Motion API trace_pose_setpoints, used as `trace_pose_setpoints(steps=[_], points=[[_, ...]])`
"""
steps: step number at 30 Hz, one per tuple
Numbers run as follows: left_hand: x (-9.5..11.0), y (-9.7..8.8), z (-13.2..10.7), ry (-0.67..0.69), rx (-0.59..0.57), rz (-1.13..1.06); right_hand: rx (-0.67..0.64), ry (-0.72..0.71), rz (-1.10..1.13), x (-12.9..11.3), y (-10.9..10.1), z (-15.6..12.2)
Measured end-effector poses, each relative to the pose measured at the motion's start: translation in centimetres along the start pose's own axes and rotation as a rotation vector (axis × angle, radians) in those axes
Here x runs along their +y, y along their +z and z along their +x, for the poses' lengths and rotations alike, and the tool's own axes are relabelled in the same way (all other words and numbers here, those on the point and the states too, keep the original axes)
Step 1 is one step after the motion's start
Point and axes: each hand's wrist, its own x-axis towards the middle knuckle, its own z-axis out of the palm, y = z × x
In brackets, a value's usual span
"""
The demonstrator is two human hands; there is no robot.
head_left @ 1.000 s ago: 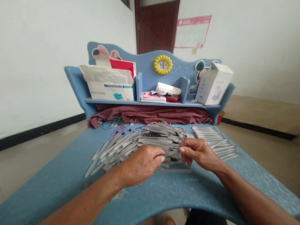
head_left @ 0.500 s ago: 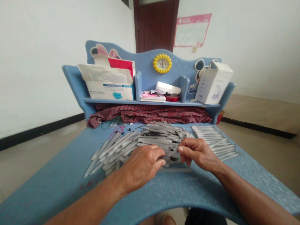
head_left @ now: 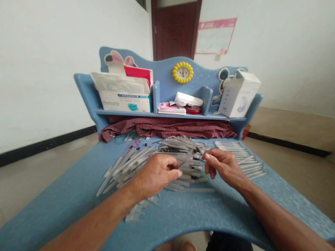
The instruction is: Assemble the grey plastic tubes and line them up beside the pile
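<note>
A loose heap of grey pen barrels [head_left: 146,158] lies across the middle of the blue desk [head_left: 199,216]. My left hand [head_left: 157,174] is curled over the heap's near edge, its thumb and fingers pinched on one grey barrel [head_left: 184,161] that slants up to the right. My right hand [head_left: 225,166] is just right of it, fingertips pinched at the upper end of that same barrel. A tidy row of finished grey pens [head_left: 243,157] lies to the right of my right hand.
The desk's back shelf holds a box of face masks [head_left: 125,101], papers [head_left: 171,108], a red tin [head_left: 193,110] and a white carton [head_left: 239,94]. A yellow clock [head_left: 182,72] sits above. Red plaid cloth [head_left: 167,128] lies under the shelf. A few barrels [head_left: 138,209] lie near the front edge.
Both hands have lifted slightly and drawn apart, raising one barrel out of the heap. A few barrels now show near the front edge under my left forearm.
</note>
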Motion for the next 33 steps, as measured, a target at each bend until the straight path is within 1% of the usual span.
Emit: trace_pose_setpoints(steps=[3,6,8,11,16,22,26,31,33], points=[[0.0,-0.3,0.3,-0.072,0.052,-0.173,0.055,0.03,-0.033,0.3,-0.2,0.3],[0.0,-0.4,0.3,-0.105,0.105,-0.337,0.056,0.035,-0.065,0.9,-0.2,0.5],[0.0,-0.5,0.3,-0.13,0.137,-0.4,0.04,0.032,-0.092,1.4,-0.1,0.6],[-0.2,-0.6,0.2,-0.153,0.16,-0.441,0.013,0.03,-0.196,1.9,0.0,0.7],[-0.5,-0.7,0.3,-0.148,0.189,-0.504,-0.01,0.035,-0.388,2.4,-0.1,0.8],[-0.7,-0.8,0.3,-0.131,0.241,-0.549,-0.059,-0.074,-0.641,2.6,0.1,0.7],[-0.9,-0.9,0.3,-0.137,0.26,-0.58,-0.056,-0.082,-0.676,2.8,0.3,0.7],[-1.2,-0.9,0.4,-0.126,0.276,-0.618,-0.048,-0.037,-0.748,2.9,0.0,1.0],[-1.2,-0.9,0.4,-0.13,0.281,-0.623,-0.088,-0.022,-0.768,2.5,-0.4,1.0]])
